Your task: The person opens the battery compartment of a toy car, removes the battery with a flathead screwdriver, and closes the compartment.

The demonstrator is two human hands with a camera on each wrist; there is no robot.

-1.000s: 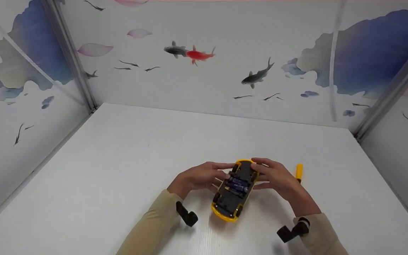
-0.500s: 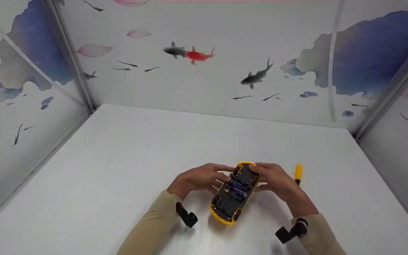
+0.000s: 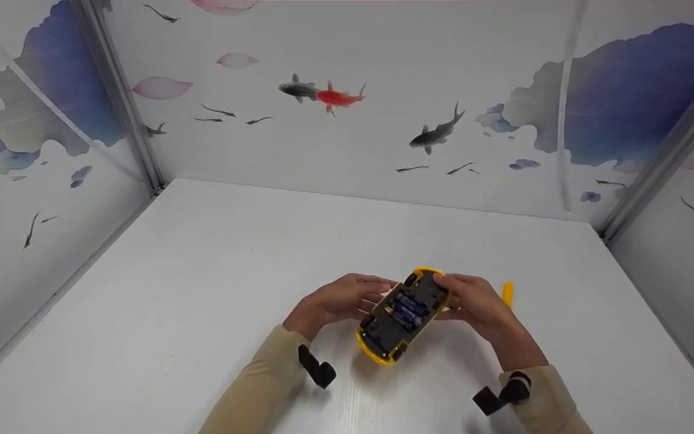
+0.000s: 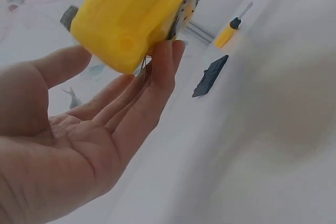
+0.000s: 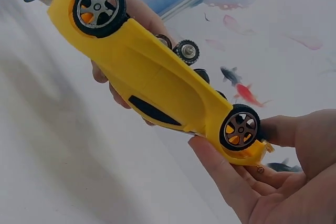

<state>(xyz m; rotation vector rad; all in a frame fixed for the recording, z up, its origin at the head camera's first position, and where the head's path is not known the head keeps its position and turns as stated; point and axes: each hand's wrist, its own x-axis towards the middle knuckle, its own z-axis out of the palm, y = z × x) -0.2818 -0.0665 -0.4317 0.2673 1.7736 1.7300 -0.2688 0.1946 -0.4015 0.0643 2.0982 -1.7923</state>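
Note:
A yellow toy car (image 3: 383, 337) is held upside down above the table, its black underside facing up. Blue batteries (image 3: 407, 310) lie in its uncovered battery compartment. My right hand (image 3: 479, 304) grips the far end, thumb on the underside and fingers below, as the right wrist view of the car (image 5: 142, 72) also shows. At the car's left side is my left hand (image 3: 341, 298), its fingers extended. In the left wrist view that hand (image 4: 79, 140) has fingertips right at the yellow body, beside a thin metal strip or wire, thumb near the edge.
On the white table (image 3: 232, 253), a screwdriver (image 3: 508, 294) with a yellow handle lies right of my right hand, partly hidden by it. A small black cover (image 4: 210, 77) lies near it in the left wrist view. Printed walls enclose the table.
The car has turned slightly clockwise and shifted up and right with my right hand. My left fingers have come off the edge of its underside and now lie beside it.

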